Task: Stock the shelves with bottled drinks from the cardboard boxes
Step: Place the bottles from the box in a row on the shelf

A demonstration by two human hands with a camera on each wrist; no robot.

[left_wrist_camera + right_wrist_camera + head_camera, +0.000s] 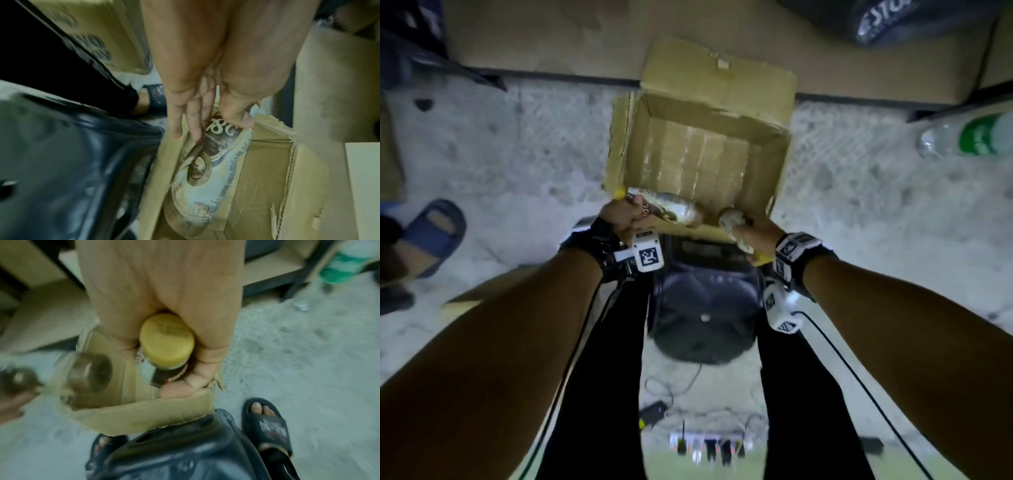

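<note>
Down at the near edge of the open cardboard box (709,113), both hands are gripping bottled drinks. The left hand (621,214) is curling its thumb and fingers (193,120) round the neck end of a left bottle (671,207) that is lying almost flat across the box's near-left corner, its yellow cap (618,192) poking past the left wall and its base pointing toward the other hand. The right hand (758,228) is wrapping round the upper part of a right bottle (732,221), whose yellow top (167,339) is facing back toward the wrist while its base is tilting into the box at the near-right corner. The two bottles are sitting close together, bases nearly meeting, just above the near wall. A dark stool (705,301) is standing right behind the box, between the person's legs. On the speckled floor (517,154), a clear bottle with a green label (969,135) is lying well off to the right, beside the low shelf (551,44).
</note>
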